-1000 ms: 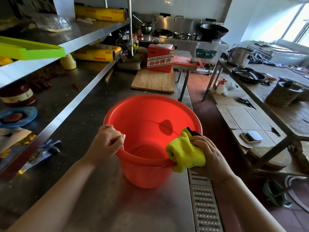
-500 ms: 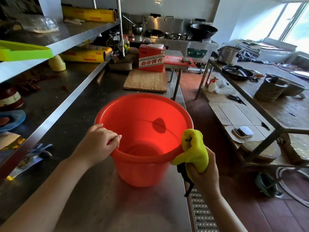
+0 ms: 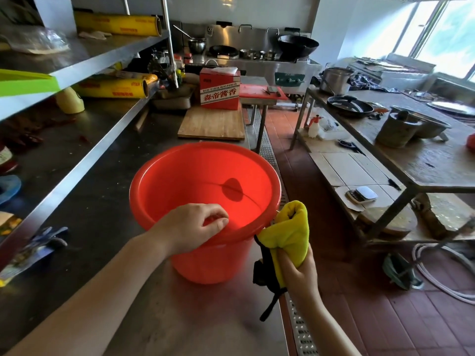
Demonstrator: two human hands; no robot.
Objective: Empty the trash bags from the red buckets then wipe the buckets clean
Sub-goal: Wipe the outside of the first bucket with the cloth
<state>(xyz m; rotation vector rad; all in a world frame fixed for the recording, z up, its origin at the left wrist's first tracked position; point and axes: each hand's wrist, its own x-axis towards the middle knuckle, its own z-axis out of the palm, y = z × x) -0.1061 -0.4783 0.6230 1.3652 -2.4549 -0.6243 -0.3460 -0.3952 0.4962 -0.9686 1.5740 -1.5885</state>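
The red bucket (image 3: 205, 191) stands upright on the steel bench (image 3: 108, 206), near its right edge, mouth open and no bag showing inside. The left hand (image 3: 191, 227) sits on the near rim, fingers (image 3: 218, 222) curled over the lip and gripping it, thumb tucked inside. The right hand (image 3: 299, 272) is just right of the bucket, fingers wrapped tight round a bunched yellow cloth (image 3: 288, 232); the top of the cloth reaches the rim's near right side, touching or all but touching it. A black strap (image 3: 267, 273) hangs below that fist, down past the bench edge. Farther along the bench lies a wooden board (image 3: 212, 123), with a red box (image 3: 219, 88) on its far end. Yellow wrap rolls (image 3: 113, 87) lie on the shelves at left. Across the red tile floor (image 3: 385, 317), a second bench (image 3: 424, 160) carries pans.
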